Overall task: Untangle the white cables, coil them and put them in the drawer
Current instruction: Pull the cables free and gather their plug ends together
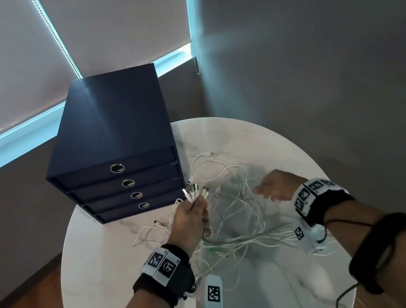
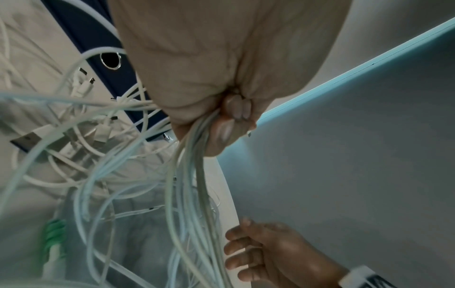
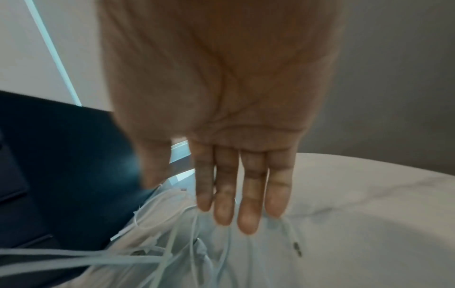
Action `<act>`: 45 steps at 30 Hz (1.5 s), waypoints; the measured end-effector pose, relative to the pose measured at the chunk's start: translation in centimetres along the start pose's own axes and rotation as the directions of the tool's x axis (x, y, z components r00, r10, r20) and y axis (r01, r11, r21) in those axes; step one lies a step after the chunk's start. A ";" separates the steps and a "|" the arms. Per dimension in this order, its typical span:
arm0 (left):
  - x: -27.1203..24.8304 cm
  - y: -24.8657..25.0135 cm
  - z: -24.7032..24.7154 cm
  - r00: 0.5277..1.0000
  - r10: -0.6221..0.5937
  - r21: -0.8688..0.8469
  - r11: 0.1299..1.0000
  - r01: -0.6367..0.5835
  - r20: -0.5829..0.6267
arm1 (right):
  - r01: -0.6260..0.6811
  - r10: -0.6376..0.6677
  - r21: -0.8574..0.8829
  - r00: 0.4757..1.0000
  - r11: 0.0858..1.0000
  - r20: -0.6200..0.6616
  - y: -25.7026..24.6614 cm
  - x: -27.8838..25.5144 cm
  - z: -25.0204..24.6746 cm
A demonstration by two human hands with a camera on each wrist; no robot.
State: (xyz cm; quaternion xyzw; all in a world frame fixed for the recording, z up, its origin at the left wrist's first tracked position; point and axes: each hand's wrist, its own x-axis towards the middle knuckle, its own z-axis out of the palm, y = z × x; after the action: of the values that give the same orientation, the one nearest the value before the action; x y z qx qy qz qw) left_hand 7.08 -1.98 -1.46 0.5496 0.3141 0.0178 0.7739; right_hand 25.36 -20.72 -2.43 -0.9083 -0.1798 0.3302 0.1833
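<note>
- My left hand (image 1: pixel 191 221) gripped the white cables (image 1: pixel 236 210) in its curled fingers (image 2: pixel 231 109); my right hand (image 1: pixel 276 186) hovered, fingers (image 3: pixel 247 196) straight.
- Round white marble tabletop (image 1: pixel 270 142), navy drawer unit (image 1: pixel 117 152), grey walls, drawn blinds; no legible writing.

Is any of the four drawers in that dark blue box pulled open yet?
No, in the head view all four fronts of the dark blue drawer box sit flush and closed.

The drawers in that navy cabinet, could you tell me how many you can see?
4, stacked in the navy cabinet on the table: top drawer, second drawer, third drawer, bottom drawer. All are closed; none seems hidden.
</note>
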 end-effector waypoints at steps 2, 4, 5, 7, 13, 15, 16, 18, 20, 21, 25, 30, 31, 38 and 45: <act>0.1 0.1 -0.1 1.000 0.007 -0.006 1.000 -0.007 0.004 | -0.039 0.030 -0.101 0.995 0.994 -0.093 -0.7 1.8 0.6; 0.1 0.1 -0.3 1.000 0.014 -0.007 1.000 -0.014 -0.001 | -0.085 0.063 -0.164 0.989 0.983 -0.134 -1.5 2.7 1.5; 0.1 0.1 -0.4 1.000 0.016 -0.004 1.000 -0.016 -0.004 | -0.102 0.077 -0.174 0.986 0.979 -0.146 -1.6 3.0 2.0; 0.1 -0.1 -0.7 1.000 0.013 0.010 1.000 -0.013 -0.020 | -0.135 0.112 -0.125 0.978 0.983 -0.176 -1.9 3.0 2.8; 0.0 -0.6 -0.9 0.999 0.020 0.000 1.000 -0.020 -0.049 | -0.074 0.061 -0.038 0.963 0.997 -0.263 -1.9 1.4 3.9; 0.1 -0.7 -0.8 0.999 0.021 0.010 1.000 -0.020 -0.050 | -0.120 0.122 0.025 0.963 0.992 -0.238 -1.5 1.1 4.1; 0.2 -0.7 -0.7 0.998 0.026 0.019 1.000 -0.025 -0.054 | -0.167 0.177 0.063 0.959 0.984 -0.220 -1.3 1.3 3.9; 0.2 -0.5 -0.6 0.997 0.034 0.017 0.999 -0.033 -0.063 | -0.212 0.254 0.208 0.945 0.955 -0.205 -1.1 1.3 3.1; 0.1 -0.1 -0.3 0.997 0.041 -0.003 0.999 -0.041 -0.064 | -0.188 0.278 0.348 0.933 0.919 -0.229 -1.5 1.1 1.4; 0.0 0.1 -0.1 0.997 0.047 -0.012 0.999 -0.048 -0.061 | -0.153 0.260 0.372 0.931 0.915 -0.255 -2.1 0.7 0.4; -0.8 1.5 0.7 0.996 0.089 -0.057 0.994 -0.090 -0.029 | 0.045 0.140 0.598 0.956 0.800 -0.259 -6.1 -1.3 -3.4; -2.1 3.1 1.3 0.989 0.145 -0.218 0.967 -0.133 0.039 | 0.319 -0.036 0.707 0.922 0.631 -0.385 -11.8 -6.5 -6.5; -2.4 3.3 1.5 0.988 0.147 -0.268 0.955 -0.129 0.047 | 0.372 -0.069 0.697 0.904 0.613 -0.422 -12.9 -7.7 -7.1; -3.6 3.4 1.9 0.992 0.082 -0.521 0.853 -0.020 0.096 | 0.594 -0.362 0.529 0.798 0.606 -0.482 -16.1 -12.6 -6.8; -3.7 3.2 0.9 0.994 -0.053 -0.574 0.813 0.099 0.097 | 0.602 -0.553 0.196 0.794 0.774 -0.254 -12.7 -13.2 0.4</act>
State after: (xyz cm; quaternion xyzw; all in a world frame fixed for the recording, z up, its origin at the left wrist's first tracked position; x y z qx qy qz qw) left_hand 5.58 -2.85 3.22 0.2764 0.2859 0.0604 0.9155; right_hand 13.04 -15.48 10.11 -0.8016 -0.3870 0.1945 0.4120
